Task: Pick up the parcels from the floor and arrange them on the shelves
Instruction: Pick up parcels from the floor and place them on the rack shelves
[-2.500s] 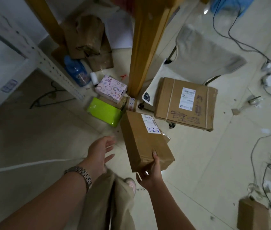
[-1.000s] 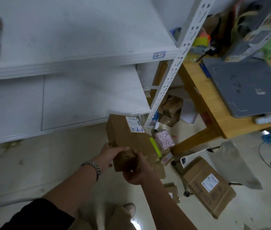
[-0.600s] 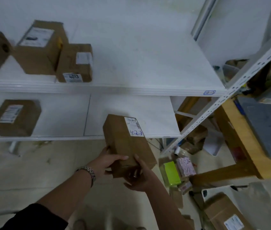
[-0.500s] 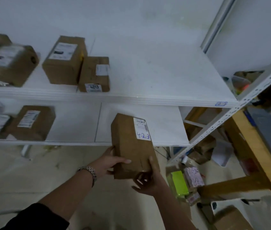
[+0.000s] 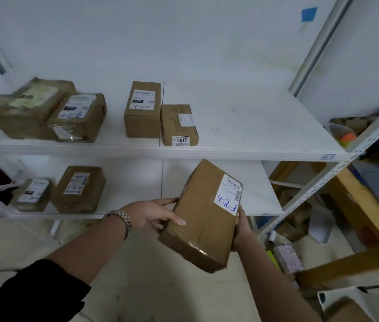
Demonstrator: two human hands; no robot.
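Observation:
I hold a brown cardboard parcel (image 5: 203, 217) with a white label marked in blue, tilted, in front of the lower shelf (image 5: 211, 180). My left hand (image 5: 151, 214) grips its left side, thumb across the top face. My right hand (image 5: 240, 226) grips its right side, mostly hidden behind the box. The upper shelf (image 5: 241, 126) carries several brown parcels, among them one labelled 4013 (image 5: 179, 124) and a taller one (image 5: 143, 109) beside it. Two parcels (image 5: 79, 189) sit at the left of the lower shelf.
A perforated white shelf upright (image 5: 337, 173) runs diagonally at the right. Beyond it stands a wooden table (image 5: 364, 212). On the floor below lie a patterned pink box (image 5: 288, 257), a green item (image 5: 273, 259) and another brown box (image 5: 346, 310).
I lifted the parcel from the floor, took it in both hands and turned to face the shelves. It now sits higher and further right, in front of the lower shelf.

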